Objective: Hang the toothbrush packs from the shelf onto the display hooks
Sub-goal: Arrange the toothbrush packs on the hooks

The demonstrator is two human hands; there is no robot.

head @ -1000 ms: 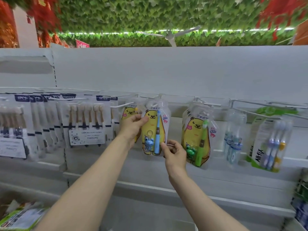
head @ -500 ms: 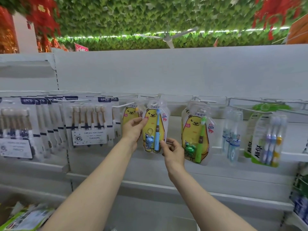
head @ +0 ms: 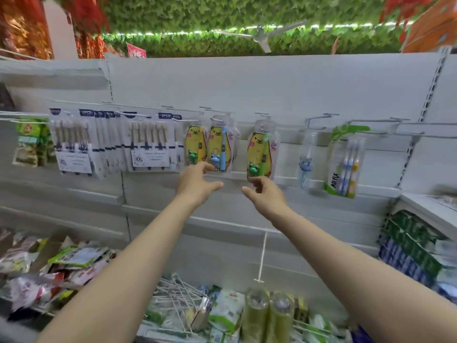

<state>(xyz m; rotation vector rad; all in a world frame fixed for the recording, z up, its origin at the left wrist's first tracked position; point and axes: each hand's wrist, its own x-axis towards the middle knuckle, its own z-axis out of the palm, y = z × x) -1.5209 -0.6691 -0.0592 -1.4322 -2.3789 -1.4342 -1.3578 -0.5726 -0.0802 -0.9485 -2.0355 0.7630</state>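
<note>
**Both hands loose under the hanging bear packs**

Far left on the white back wall, green packets (head: 31,142) hang beside rows of white multi-brush cards (head: 73,142). Next along the display hooks (head: 319,117) hangs a yellow bear pack with a green figure (head: 195,147), and touching its right edge is the blue-brush bear pack (head: 220,149).

The left hand (head: 196,181) reaches up just under that blue-brush pack. Its fingers are loosely spread and its thumb sticks out to the right, and it grips nothing. The fingertips come right up to the pack's lower edge, but through the blur I cannot tell whether they touch it.

There is a gap of bare wall, then the green-brush bear pack (head: 261,153) hangs alone on its hook. The right hand (head: 267,195) sits directly beneath it with its fingers slackly curled around nothing. Its topmost finger is at the pack's bottom edge, and here too I cannot tell whether it touches.

Further right hang a clear pack with a small blue figure (head: 306,162) and an All-fix pack (head: 346,164).

Down on the shelf below the arms lie loose wire hooks (head: 178,290) and a heap of unhung packs (head: 226,310).
</note>
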